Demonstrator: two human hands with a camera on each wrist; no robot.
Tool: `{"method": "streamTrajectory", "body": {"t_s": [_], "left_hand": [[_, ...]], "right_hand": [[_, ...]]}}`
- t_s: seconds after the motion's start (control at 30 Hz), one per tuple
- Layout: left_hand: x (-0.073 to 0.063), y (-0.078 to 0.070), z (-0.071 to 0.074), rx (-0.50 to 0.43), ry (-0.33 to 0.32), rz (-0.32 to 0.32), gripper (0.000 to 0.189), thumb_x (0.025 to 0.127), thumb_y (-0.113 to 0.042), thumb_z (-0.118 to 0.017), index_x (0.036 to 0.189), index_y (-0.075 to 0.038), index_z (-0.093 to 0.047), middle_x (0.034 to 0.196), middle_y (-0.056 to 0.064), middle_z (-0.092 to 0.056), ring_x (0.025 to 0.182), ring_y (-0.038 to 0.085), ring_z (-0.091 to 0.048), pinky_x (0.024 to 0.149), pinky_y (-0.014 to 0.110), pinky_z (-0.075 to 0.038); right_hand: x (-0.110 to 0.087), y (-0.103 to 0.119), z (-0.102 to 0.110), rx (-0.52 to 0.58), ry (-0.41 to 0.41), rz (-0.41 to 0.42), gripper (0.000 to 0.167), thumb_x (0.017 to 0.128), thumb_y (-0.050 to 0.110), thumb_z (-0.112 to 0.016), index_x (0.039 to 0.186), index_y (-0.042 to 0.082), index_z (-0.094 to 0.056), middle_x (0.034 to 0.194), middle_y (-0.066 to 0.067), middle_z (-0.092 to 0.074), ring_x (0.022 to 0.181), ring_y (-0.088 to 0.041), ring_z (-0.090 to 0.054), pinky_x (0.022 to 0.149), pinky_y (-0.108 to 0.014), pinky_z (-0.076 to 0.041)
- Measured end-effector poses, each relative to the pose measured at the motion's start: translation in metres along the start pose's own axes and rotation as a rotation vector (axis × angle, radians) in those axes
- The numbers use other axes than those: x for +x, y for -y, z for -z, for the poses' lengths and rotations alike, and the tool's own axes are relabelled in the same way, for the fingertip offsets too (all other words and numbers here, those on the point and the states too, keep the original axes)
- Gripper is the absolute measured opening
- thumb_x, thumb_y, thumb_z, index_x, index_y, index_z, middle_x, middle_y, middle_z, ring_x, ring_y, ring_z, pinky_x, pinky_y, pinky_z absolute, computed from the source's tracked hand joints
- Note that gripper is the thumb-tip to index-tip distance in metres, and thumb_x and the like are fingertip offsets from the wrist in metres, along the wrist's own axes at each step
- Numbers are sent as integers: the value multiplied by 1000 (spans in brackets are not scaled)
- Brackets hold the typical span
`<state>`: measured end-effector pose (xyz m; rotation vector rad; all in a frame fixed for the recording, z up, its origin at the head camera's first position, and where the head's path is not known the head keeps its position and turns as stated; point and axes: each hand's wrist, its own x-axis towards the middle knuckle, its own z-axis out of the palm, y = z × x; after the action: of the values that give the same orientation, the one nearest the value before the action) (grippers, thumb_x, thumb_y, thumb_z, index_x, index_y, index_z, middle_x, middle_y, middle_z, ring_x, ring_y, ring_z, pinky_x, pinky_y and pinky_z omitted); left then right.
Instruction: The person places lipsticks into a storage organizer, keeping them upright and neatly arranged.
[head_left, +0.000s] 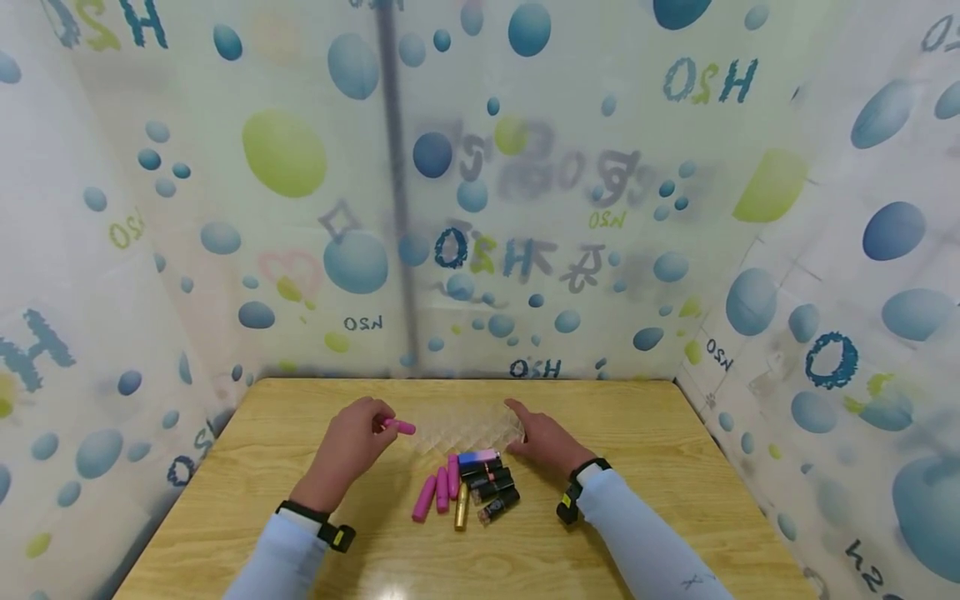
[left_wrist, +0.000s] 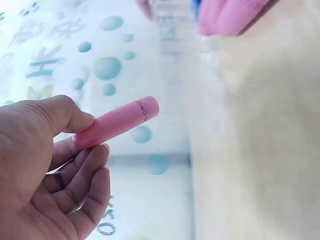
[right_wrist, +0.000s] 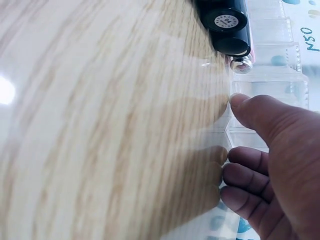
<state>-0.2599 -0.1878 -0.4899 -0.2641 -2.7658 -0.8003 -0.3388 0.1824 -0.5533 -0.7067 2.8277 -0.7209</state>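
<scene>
My left hand (head_left: pixel 351 448) pinches a pink lipstick tube (left_wrist: pixel 120 120) between thumb and fingers, just beyond the left end of a clear plastic compartment organizer (head_left: pixel 461 429). Dark lettering shows near the tube's far end. My right hand (head_left: pixel 553 443) grips the organizer's right end, with the thumb at its front side. In front of the organizer lie several other lipsticks: pink tubes (head_left: pixel 424 498), a gold tube (head_left: pixel 461 508), black tubes (head_left: pixel 499 505) and a blue-purple one (head_left: pixel 477 457). The right wrist view shows black tube ends (right_wrist: pixel 227 21) beside the organizer's clear wall.
Everything rests on a light wood-grain table (head_left: pixel 637 517). Its back edge meets a curtain (head_left: pixel 480 200) printed with blue and green spots, and more of this curtain hangs at both sides.
</scene>
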Motion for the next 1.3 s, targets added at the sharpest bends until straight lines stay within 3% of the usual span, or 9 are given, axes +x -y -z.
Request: {"method": "streamTrajectory", "body": {"t_s": [0.23,0.57,0.83,1.07,1.3], "left_hand": [[29,-5,9,1,-38,-59,13,100,-17,-83,105,-7,-77,96,4,-72,84,22,-66,76,45,-59],[60,-13,-1,2,19,-85,11,103,-20,-82,95,-14,-78,95,-1,-72,87,20,-65,80,42,-58],[73,-13,-14,32,46,-137,18,102,-14,-81,84,-19,-79,93,-2,-72,89,20,-68,83,43,-60],[76,-12,-29,59,61,-168,8,99,-13,-85,96,-15,-77,92,-2,-74,87,20,-71,79,43,-61],[77,-4,-44,123,122,-125,13,99,-19,-86,105,-13,-76,98,0,-75,92,22,-71,85,44,-62]], "right_hand": [[-1,0,0,-1,-6,13,87,102,29,-84,172,15,-33,140,-18,-72,125,-32,-71,112,-52,-54],[-1,0,0,24,-1,4,86,103,28,-83,172,15,-33,145,-19,-69,131,-33,-68,114,-53,-52],[-1,0,0,20,0,4,86,103,28,-83,172,16,-32,147,-19,-68,132,-33,-68,114,-53,-52],[2,-5,-2,28,-14,8,86,103,28,-83,172,18,-33,150,-19,-66,135,-35,-66,115,-54,-51],[2,-4,-2,5,-6,17,88,103,29,-83,173,17,-31,148,-19,-67,133,-35,-67,115,-54,-52]]}}
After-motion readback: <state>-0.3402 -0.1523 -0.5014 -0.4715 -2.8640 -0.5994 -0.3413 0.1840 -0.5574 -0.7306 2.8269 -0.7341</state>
